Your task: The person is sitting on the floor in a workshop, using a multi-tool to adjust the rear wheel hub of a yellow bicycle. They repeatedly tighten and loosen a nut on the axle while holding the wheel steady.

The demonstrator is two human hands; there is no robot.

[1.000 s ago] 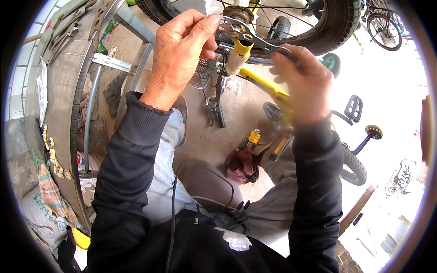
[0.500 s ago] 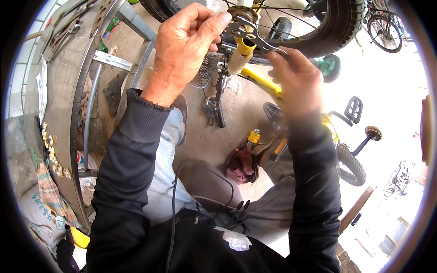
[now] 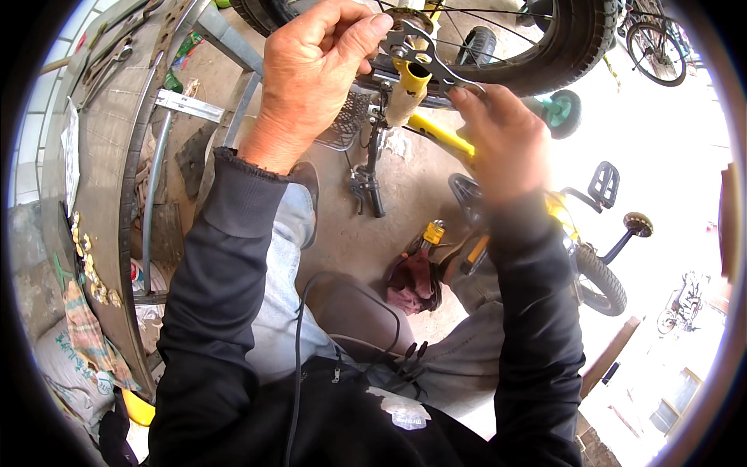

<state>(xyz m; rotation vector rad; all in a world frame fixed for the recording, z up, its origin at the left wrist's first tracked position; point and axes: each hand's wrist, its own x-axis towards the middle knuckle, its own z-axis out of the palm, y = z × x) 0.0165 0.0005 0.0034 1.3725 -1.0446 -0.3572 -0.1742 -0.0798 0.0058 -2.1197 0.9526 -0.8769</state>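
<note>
A dark, flat multi-hole wrench [image 3: 426, 56] spans the gap between my hands, in front of a wheel hub [image 3: 410, 21]. My right hand [image 3: 506, 140] grips its handle end, fingers closed and partly blurred. My left hand [image 3: 307, 82] is closed at the other end, thumb and curled fingers against the wrench; the exact contact is partly hidden. Just below the wrench is the open end of a yellow bicycle frame tube [image 3: 406, 93]. Behind it stands a black-tyred wheel [image 3: 537, 74] with dark spokes.
Handlebar grip [image 3: 376, 201] and black mesh basket [image 3: 344, 121] hang below the frame. A pedal [image 3: 604, 185] and small wheel [image 3: 601, 282] lie right. A tool bag [image 3: 412, 284] with a yellow-handled tool sits by my legs. A metal-framed bench [image 3: 109, 171] stands left.
The wheel, frame and wrench have shifted slightly left in view. Both hands keep their hold, with the wrench at nearly the same angle.
</note>
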